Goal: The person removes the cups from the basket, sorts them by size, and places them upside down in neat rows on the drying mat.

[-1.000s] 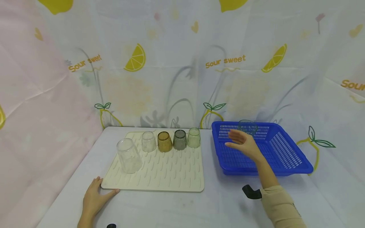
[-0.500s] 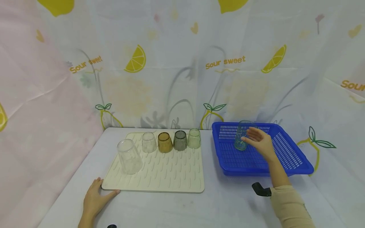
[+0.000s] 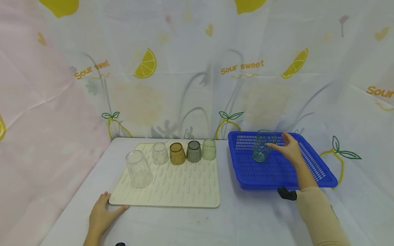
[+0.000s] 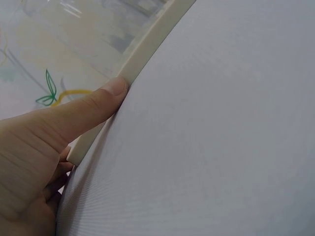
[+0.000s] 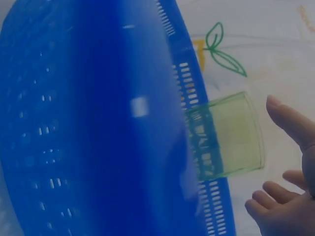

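My left hand (image 3: 101, 215) rests at the near left corner of a cream ribbed drying mat (image 3: 181, 191). In the left wrist view its straight thumb (image 4: 106, 98) touches the mat's front edge, and the other fingers lie beyond the corner, partly hidden. A tall pale green drinking glass (image 3: 261, 147) stands in a blue plastic basket (image 3: 267, 176). Just right of that glass is my right hand (image 3: 290, 150), thumb and fingers spread and nothing held. The right wrist view shows a gap between the hand and the green glass (image 5: 238, 135).
On the mat stand a large clear glass (image 3: 139, 169), a small clear glass (image 3: 160, 153), an amber glass (image 3: 177, 153), a grey glass (image 3: 194, 151) and a small green glass (image 3: 209, 149). A lemon-print cloth (image 3: 184, 85) hangs behind the white table (image 3: 172, 225).
My right hand has moved right across the basket, from in front of the tall glass to its right side, uncovering the glass. The left hand keeps its place on the mat corner.
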A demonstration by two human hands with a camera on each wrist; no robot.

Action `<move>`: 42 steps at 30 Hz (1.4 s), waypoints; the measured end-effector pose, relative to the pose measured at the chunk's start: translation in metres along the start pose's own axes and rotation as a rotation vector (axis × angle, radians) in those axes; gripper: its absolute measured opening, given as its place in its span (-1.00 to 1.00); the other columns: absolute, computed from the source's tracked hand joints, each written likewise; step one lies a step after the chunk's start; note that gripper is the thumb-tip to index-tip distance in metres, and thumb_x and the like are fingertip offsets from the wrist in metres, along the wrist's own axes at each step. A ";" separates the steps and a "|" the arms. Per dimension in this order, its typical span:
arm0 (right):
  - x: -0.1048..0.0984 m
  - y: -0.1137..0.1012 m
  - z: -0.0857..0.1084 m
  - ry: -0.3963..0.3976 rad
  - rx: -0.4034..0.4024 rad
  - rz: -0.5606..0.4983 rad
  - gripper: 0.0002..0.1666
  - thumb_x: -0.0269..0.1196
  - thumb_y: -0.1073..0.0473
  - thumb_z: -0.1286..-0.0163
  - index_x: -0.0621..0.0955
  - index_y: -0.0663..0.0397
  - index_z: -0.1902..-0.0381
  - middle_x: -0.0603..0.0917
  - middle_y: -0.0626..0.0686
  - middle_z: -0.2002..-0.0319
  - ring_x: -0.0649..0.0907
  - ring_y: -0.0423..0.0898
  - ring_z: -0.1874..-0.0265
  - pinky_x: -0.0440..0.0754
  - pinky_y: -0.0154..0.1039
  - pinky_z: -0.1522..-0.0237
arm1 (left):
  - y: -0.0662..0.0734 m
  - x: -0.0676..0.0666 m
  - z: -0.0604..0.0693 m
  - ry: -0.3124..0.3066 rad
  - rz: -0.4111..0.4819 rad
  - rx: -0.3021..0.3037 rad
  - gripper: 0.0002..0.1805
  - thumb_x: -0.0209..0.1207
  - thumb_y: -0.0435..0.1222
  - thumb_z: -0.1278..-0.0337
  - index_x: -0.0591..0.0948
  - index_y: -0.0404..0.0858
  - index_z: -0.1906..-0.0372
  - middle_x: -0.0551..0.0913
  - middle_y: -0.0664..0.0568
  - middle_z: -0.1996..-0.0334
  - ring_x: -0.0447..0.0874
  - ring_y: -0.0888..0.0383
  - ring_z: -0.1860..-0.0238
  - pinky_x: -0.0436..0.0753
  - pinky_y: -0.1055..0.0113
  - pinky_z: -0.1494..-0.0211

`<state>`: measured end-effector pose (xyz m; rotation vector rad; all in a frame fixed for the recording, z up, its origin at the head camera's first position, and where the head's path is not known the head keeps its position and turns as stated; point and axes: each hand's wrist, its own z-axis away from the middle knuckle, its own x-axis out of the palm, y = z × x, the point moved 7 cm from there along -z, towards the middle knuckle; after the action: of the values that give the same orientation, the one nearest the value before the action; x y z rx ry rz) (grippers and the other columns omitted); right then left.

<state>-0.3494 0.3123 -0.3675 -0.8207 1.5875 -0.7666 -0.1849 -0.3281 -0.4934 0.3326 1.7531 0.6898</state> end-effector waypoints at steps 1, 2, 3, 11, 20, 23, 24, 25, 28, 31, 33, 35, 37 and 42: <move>0.002 0.002 -0.003 -0.030 0.020 0.000 0.17 0.31 -0.04 -0.24 -0.17 0.26 -0.46 -0.08 0.41 -0.43 0.01 0.36 -0.39 0.13 0.32 -0.31 | 0.000 0.000 0.000 0.001 -0.001 0.001 -0.05 0.46 -0.04 0.31 0.35 -0.65 -0.09 0.17 -0.64 -0.22 0.07 -0.51 -0.27 0.13 -0.38 -0.26; 0.004 0.004 -0.006 -0.057 0.036 0.000 0.19 0.30 -0.05 -0.24 -0.21 0.26 -0.46 -0.11 0.42 -0.43 -0.01 0.37 -0.39 0.12 0.33 -0.30 | 0.000 0.000 0.000 0.001 -0.001 0.001 -0.06 0.46 -0.04 0.31 0.36 -0.64 -0.08 0.17 -0.64 -0.22 0.07 -0.51 -0.27 0.13 -0.38 -0.26; 0.005 0.006 -0.009 -0.080 0.052 -0.001 0.21 0.30 -0.06 -0.24 -0.24 0.26 -0.46 -0.13 0.42 -0.43 -0.02 0.36 -0.40 0.12 0.34 -0.30 | 0.000 0.000 0.000 -0.002 0.002 -0.001 -0.08 0.46 -0.04 0.30 0.37 -0.63 -0.07 0.17 -0.63 -0.22 0.07 -0.51 -0.27 0.12 -0.38 -0.26; 0.020 0.012 -0.025 -0.178 0.047 0.111 0.23 0.32 -0.06 -0.21 -0.23 0.30 -0.45 -0.03 0.50 -0.39 0.05 0.46 -0.34 0.22 0.36 -0.24 | -0.001 0.000 0.000 -0.019 0.007 -0.011 -0.08 0.46 -0.03 0.29 0.37 -0.63 -0.07 0.17 -0.63 -0.23 0.06 -0.51 -0.28 0.12 -0.37 -0.28; 0.027 0.008 -0.026 -0.155 0.043 0.164 0.21 0.30 -0.09 -0.21 -0.18 0.37 -0.44 0.12 0.54 -0.31 0.19 0.44 -0.27 0.30 0.33 -0.20 | -0.002 -0.001 -0.001 -0.024 -0.001 -0.011 0.01 0.45 -0.02 0.28 0.30 -0.69 -0.14 0.15 -0.62 -0.24 0.05 -0.50 -0.29 0.11 -0.36 -0.29; 0.030 0.010 -0.026 -0.156 0.055 0.165 0.22 0.30 -0.13 -0.20 -0.16 0.38 -0.44 0.12 0.54 -0.31 0.18 0.44 -0.28 0.29 0.33 -0.22 | -0.002 0.000 0.000 -0.022 0.000 -0.008 0.01 0.45 -0.02 0.29 0.30 -0.69 -0.14 0.16 -0.63 -0.23 0.05 -0.50 -0.29 0.11 -0.36 -0.28; 0.031 0.010 -0.026 -0.154 0.052 0.167 0.22 0.30 -0.13 -0.19 -0.15 0.39 -0.43 0.12 0.55 -0.30 0.19 0.44 -0.28 0.29 0.32 -0.22 | -0.002 0.000 0.000 -0.019 0.000 -0.006 0.01 0.45 -0.02 0.29 0.30 -0.69 -0.14 0.16 -0.63 -0.23 0.06 -0.50 -0.28 0.11 -0.36 -0.28; 0.031 0.009 -0.026 -0.154 0.047 0.157 0.22 0.31 -0.11 -0.18 -0.13 0.41 -0.42 0.11 0.55 -0.31 0.18 0.44 -0.29 0.28 0.31 -0.24 | -0.002 0.000 0.000 -0.017 0.001 -0.004 0.02 0.46 -0.03 0.30 0.30 -0.69 -0.14 0.16 -0.63 -0.23 0.06 -0.50 -0.28 0.12 -0.36 -0.28; 0.034 0.008 -0.026 -0.145 0.029 0.114 0.18 0.34 -0.03 -0.17 -0.10 0.46 -0.40 0.12 0.53 -0.32 0.18 0.41 -0.30 0.27 0.28 -0.27 | -0.002 0.000 0.000 -0.010 0.005 -0.005 0.01 0.46 -0.03 0.30 0.30 -0.69 -0.14 0.17 -0.63 -0.23 0.06 -0.50 -0.28 0.12 -0.36 -0.28; 0.036 0.008 -0.025 -0.130 0.012 0.084 0.15 0.37 0.01 -0.15 -0.05 0.49 -0.37 0.18 0.51 -0.30 0.23 0.39 -0.29 0.28 0.26 -0.27 | -0.003 0.000 0.000 -0.008 0.004 -0.006 0.01 0.46 -0.03 0.29 0.31 -0.69 -0.14 0.16 -0.63 -0.23 0.06 -0.50 -0.28 0.12 -0.36 -0.28; 0.038 0.009 -0.024 -0.118 0.008 0.077 0.15 0.39 -0.01 -0.13 -0.02 0.48 -0.37 0.22 0.50 -0.29 0.27 0.37 -0.26 0.30 0.25 -0.25 | -0.003 0.000 0.000 -0.003 0.003 -0.002 0.00 0.46 -0.03 0.30 0.31 -0.69 -0.13 0.17 -0.63 -0.23 0.07 -0.51 -0.28 0.13 -0.36 -0.28; 0.039 0.010 -0.023 -0.105 0.001 0.078 0.16 0.40 -0.03 -0.12 0.01 0.46 -0.38 0.23 0.48 -0.28 0.29 0.36 -0.25 0.32 0.25 -0.24 | -0.002 0.000 0.000 0.000 0.004 0.003 -0.01 0.46 -0.03 0.30 0.32 -0.68 -0.12 0.17 -0.63 -0.22 0.07 -0.51 -0.27 0.13 -0.37 -0.27; 0.040 0.011 -0.022 -0.094 -0.010 0.072 0.16 0.40 -0.03 -0.12 0.02 0.45 -0.39 0.25 0.47 -0.28 0.30 0.35 -0.25 0.33 0.26 -0.24 | -0.001 -0.001 0.001 0.006 0.005 0.009 -0.03 0.46 -0.04 0.31 0.34 -0.67 -0.10 0.18 -0.63 -0.22 0.08 -0.51 -0.27 0.14 -0.37 -0.26; 0.040 0.006 -0.014 -0.066 -0.044 0.048 0.13 0.41 -0.01 -0.11 0.05 0.41 -0.40 0.29 0.45 -0.27 0.33 0.33 -0.24 0.36 0.24 -0.22 | 0.000 -0.001 0.000 -0.005 0.004 0.008 -0.03 0.46 -0.03 0.29 0.34 -0.67 -0.11 0.17 -0.63 -0.22 0.07 -0.50 -0.27 0.13 -0.37 -0.26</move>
<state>-0.3691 0.2830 -0.3917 -0.8291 1.5644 -0.6657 -0.1842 -0.3288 -0.4929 0.3430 1.7510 0.6839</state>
